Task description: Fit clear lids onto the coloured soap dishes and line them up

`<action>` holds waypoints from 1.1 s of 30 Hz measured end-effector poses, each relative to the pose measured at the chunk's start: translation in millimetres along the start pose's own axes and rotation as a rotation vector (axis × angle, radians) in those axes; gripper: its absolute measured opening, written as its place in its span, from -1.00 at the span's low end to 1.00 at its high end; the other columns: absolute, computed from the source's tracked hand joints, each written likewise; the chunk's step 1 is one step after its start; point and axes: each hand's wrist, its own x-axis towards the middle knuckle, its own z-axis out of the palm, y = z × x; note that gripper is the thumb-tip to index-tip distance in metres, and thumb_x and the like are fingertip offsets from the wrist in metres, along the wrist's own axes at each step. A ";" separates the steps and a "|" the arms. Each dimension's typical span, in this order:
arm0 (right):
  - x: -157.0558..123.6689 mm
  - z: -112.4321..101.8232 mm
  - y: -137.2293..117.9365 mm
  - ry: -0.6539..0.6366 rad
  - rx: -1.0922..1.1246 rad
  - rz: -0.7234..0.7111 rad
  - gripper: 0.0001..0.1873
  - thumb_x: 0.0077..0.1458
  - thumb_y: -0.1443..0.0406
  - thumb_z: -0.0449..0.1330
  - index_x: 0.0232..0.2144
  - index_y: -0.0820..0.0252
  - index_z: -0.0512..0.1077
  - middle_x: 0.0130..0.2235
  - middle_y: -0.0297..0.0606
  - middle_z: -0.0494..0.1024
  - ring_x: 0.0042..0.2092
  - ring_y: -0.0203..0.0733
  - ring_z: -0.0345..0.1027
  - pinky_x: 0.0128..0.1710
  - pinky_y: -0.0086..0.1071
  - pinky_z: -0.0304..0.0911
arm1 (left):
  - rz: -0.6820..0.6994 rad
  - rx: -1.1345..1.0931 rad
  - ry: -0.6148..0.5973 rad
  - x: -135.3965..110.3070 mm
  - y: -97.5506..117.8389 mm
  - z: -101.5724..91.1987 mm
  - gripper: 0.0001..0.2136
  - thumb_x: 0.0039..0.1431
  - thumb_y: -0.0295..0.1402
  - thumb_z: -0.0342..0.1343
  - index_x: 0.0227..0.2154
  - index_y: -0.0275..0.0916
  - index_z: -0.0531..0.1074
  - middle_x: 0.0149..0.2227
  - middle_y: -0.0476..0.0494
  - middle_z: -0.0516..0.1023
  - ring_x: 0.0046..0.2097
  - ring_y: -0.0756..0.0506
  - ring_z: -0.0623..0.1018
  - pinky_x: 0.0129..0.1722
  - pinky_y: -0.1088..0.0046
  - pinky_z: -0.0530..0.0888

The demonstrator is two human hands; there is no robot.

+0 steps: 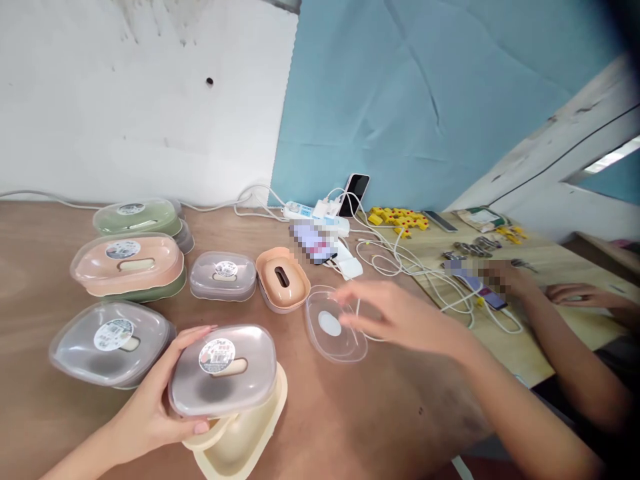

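My left hand [153, 407] grips a cream soap box with a clear lid [225, 373] by its left side, tilted above a cream tray [250, 440]. My right hand [400, 317] hovers with fingers spread over a loose clear lid [333, 327] lying on the table; its fingertips are at or just above the lid's right edge. An orange box part [283, 277] stands just behind that lid.
More lidded boxes lie left: grey [113, 340], pink [127, 263], green [137, 217], small grey [223, 275]. A power strip [313, 213], phones and white cables [400, 263] are behind. Another person's hands [570, 293] rest at the right on a lighter table.
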 end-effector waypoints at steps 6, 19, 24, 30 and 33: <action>87.0 21.1 81.2 0.260 -0.139 0.388 0.00 -0.11 0.12 0.33 0.25 0.29 -0.08 0.17 0.16 0.19 0.17 0.25 0.13 0.05 -0.04 0.11 | -0.001 -0.005 -0.001 0.6 4.1 0.6 -0.24 -0.09 0.07 0.23 0.15 0.07 0.05 0.20 -0.16 0.13 0.16 -0.34 0.28 0.14 0.08 0.27; 129.6 51.0 89.3 0.184 -0.166 0.557 0.16 -0.10 0.06 0.27 0.27 0.44 -0.35 0.08 0.27 0.32 0.11 0.25 0.22 -0.03 -0.14 0.16 | -0.001 -0.031 0.011 1.4 4.4 2.4 -0.22 -0.12 0.10 0.23 0.15 0.06 0.06 0.20 -0.16 0.12 0.17 -0.35 0.26 0.15 0.09 0.24; 124.7 64.1 60.5 0.228 -0.220 0.672 0.08 -0.04 0.02 0.20 0.25 0.50 -0.28 -0.04 0.31 0.42 -0.01 0.31 0.33 -0.13 -0.07 0.21 | -0.001 -0.038 0.037 -0.2 1.7 3.3 -0.22 -0.12 0.08 0.24 0.16 -0.01 0.10 0.21 -0.21 0.13 0.17 -0.39 0.24 0.17 0.03 0.21; 134.5 66.1 46.1 0.196 -0.256 0.712 0.06 0.05 -0.03 0.12 0.28 0.50 -0.34 -0.09 0.30 0.48 -0.02 0.30 0.36 -0.10 -0.02 0.19 | 0.008 -0.046 0.065 0.8 3.0 3.3 -0.21 -0.17 0.06 0.28 0.14 -0.01 0.14 0.19 -0.22 0.19 0.14 -0.39 0.30 0.14 0.05 0.27; 133.0 56.3 44.7 0.172 -0.260 0.716 0.05 0.09 -0.04 0.08 0.28 0.51 -0.37 -0.10 0.29 0.49 0.01 0.30 0.34 -0.07 0.00 0.17 | 0.005 -0.041 0.058 0.6 3.6 2.9 -0.21 -0.15 0.05 0.28 0.15 -0.02 0.14 0.20 -0.23 0.17 0.16 -0.39 0.28 0.14 0.03 0.26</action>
